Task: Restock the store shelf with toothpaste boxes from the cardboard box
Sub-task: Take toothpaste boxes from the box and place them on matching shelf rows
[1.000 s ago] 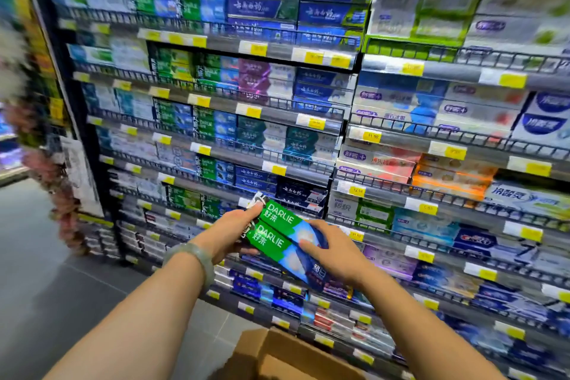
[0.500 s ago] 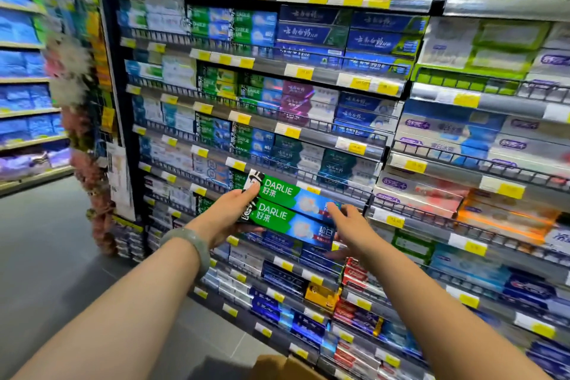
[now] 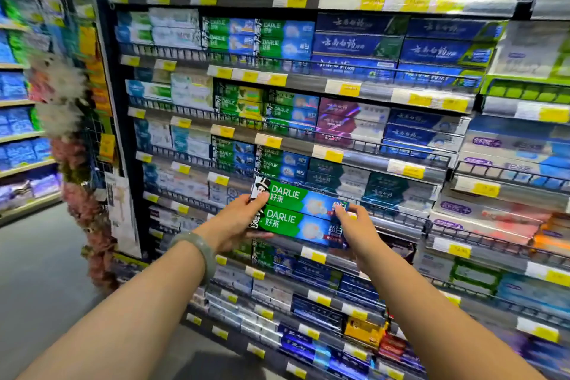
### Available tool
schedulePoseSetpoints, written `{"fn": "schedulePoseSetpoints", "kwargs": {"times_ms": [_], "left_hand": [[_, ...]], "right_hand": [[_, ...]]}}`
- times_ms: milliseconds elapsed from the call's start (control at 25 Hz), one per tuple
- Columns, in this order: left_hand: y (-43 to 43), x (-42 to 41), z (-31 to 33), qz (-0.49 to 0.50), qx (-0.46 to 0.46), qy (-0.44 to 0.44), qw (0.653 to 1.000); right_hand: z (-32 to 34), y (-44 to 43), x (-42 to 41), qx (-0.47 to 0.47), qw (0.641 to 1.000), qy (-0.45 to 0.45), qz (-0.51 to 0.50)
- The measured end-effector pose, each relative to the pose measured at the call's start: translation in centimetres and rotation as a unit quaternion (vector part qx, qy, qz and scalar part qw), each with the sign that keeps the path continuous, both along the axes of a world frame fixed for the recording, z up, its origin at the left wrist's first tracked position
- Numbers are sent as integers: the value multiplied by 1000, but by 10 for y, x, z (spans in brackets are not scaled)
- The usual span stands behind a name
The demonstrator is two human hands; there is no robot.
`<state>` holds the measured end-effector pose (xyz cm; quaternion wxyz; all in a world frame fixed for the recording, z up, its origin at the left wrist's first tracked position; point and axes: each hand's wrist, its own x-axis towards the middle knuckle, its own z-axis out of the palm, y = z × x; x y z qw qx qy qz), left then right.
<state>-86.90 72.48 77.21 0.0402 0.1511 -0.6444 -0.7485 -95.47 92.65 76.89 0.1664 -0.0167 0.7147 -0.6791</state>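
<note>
Two green and blue DARLIE toothpaste boxes (image 3: 296,213) are stacked one above the other and held level in front of the store shelf (image 3: 333,151). My left hand (image 3: 239,222) grips their left ends, thumb across the front. At their right ends my right hand (image 3: 354,225) pinches the stack with fingers and thumb. The pair hovers just below a shelf row of matching DARLIE boxes (image 3: 271,160). The cardboard box is out of view.
The shelf holds several tiers of toothpaste boxes behind wire rails with yellow price tags (image 3: 333,156). A hanging strip of fluffy goods (image 3: 74,163) lines the shelf's left post. Another aisle shelf (image 3: 21,120) stands far left, grey floor (image 3: 40,271) below.
Both hands have lifted the two boxes upward and closer to the shelf. The view has tilted up, and the cardboard box has dropped out of the bottom of the frame.
</note>
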Motion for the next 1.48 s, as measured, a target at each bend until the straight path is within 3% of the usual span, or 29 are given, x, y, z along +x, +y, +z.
{"fn": "schedulePoseSetpoints", "kwargs": {"times_ms": [120,320,560,720,880,1200,1360,1480], "left_hand": [[-39,-12,6,15,-31,15,999],[-83,-33,16,53,-157,59,984],[-103,-78,27,84,-183,63,977],[-126,-127,28,118,-295,86,944],[-149,-187,49,138,-350,95,922],[-171,-286,67,207,-307,124,921],[-170,-314,77,244,-327,155,900],[-164,-327,80,264,-269,188,907]], "right_hand": [[-3,-45,-10,-5,1000,-12,-13],[-5,-99,-32,5,999,-22,-37],[11,-129,-72,11,998,31,-54],[25,-153,-116,-7,995,64,-80],[44,-179,-163,-22,989,107,-104],[76,-208,-224,61,942,290,-158],[78,-211,-241,97,918,340,-182],[73,-213,-246,132,895,384,-185]]}}
